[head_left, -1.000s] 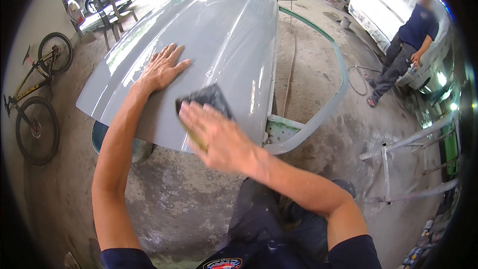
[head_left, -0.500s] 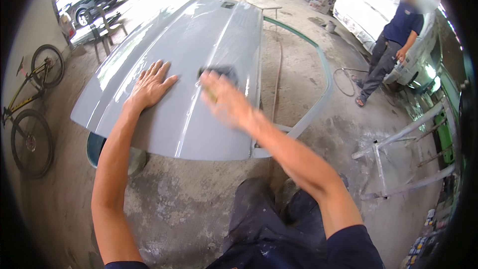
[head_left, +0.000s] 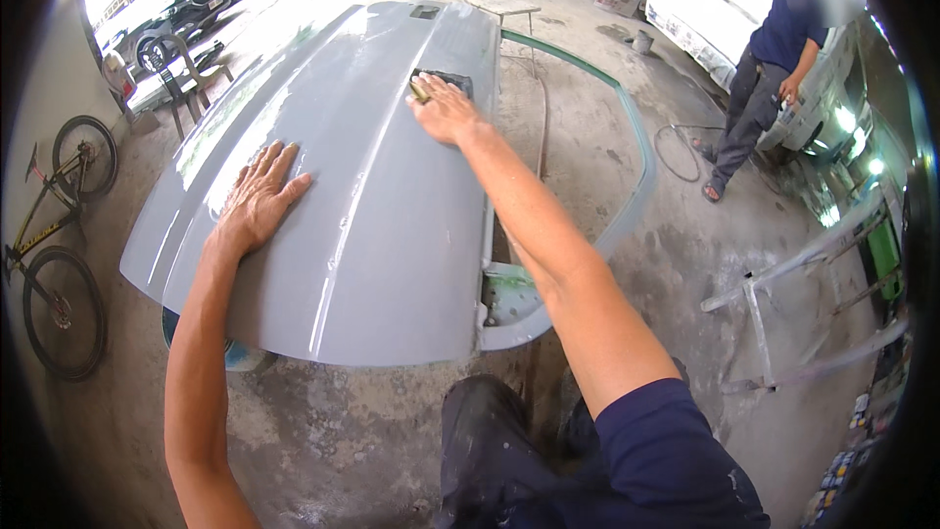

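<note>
A grey car door (head_left: 294,264) lies flat in front of me, its glossy surface crossed by a long ridge. My left hand (head_left: 257,198) rests flat on its left part, fingers spread, holding nothing. On the far right part, near the window-frame side, my right hand (head_left: 447,110) presses down on a sheet of black sandpaper (head_left: 458,84). A yellowish edge, perhaps of a backing pad, shows beside its fingers; the palm hides the rest. Beyond the sandpaper, a small rectangular opening (head_left: 424,12) sits near the door's far end.
The door's greenish window frame (head_left: 632,127) curves out to the right. A bicycle (head_left: 61,235) leans at the left wall. Another person (head_left: 774,69) stands at the right beside a paper-covered vehicle (head_left: 700,15). A metal stand (head_left: 759,323) is nearer on the right, and a hose (head_left: 676,152) lies on the floor.
My right hand has moved away from me along the door with the sandpaper. My left hand stays flat on the panel, now lower and farther left in view.
</note>
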`<move>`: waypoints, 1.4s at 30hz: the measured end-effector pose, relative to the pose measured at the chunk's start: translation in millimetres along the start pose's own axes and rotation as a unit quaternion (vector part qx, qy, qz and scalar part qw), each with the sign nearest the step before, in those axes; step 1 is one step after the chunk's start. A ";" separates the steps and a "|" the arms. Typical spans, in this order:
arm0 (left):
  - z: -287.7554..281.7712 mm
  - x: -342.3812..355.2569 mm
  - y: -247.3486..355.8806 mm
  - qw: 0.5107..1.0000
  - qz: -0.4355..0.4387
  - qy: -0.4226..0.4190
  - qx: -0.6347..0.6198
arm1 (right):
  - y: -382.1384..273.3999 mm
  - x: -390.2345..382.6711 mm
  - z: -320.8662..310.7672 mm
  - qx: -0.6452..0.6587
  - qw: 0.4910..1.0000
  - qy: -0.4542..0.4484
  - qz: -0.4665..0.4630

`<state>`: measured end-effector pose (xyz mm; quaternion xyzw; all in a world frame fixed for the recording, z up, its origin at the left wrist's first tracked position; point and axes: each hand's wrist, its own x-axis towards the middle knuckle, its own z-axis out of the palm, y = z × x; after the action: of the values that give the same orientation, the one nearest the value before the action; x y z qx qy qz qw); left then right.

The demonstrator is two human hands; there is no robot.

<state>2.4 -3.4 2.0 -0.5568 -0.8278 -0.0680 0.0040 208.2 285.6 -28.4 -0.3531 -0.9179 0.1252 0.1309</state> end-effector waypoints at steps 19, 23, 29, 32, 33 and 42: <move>23.4 -29.5 196.2 0.941 0.308 -0.099 0.100 | 62.4 -255.1 -17.2 0.734 0.602 0.285 0.134; 17.3 -78.7 175.8 0.912 0.384 -0.120 0.084 | 64.2 -264.3 -17.0 0.785 0.536 0.272 0.152; 0.5 -133.7 143.5 0.879 0.452 -0.146 0.054 | 53.1 -260.0 -15.9 0.815 0.490 0.256 0.174; -11.8 -148.6 126.2 0.872 0.463 -0.153 0.040 | 45.0 -262.2 -15.6 0.816 0.484 0.261 0.177; -15.0 -152.5 120.1 0.872 0.462 -0.158 0.037 | 43.5 -263.2 -16.8 0.829 0.471 0.246 0.171; -15.7 -142.9 87.6 0.898 0.421 -0.119 -0.031 | -12.4 -284.5 -16.5 0.328 0.940 0.091 0.005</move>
<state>136.5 -104.5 15.2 -0.8574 -0.5074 -0.0190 -0.0840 409.8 85.2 -52.2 -0.3050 -0.8085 0.3868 0.3221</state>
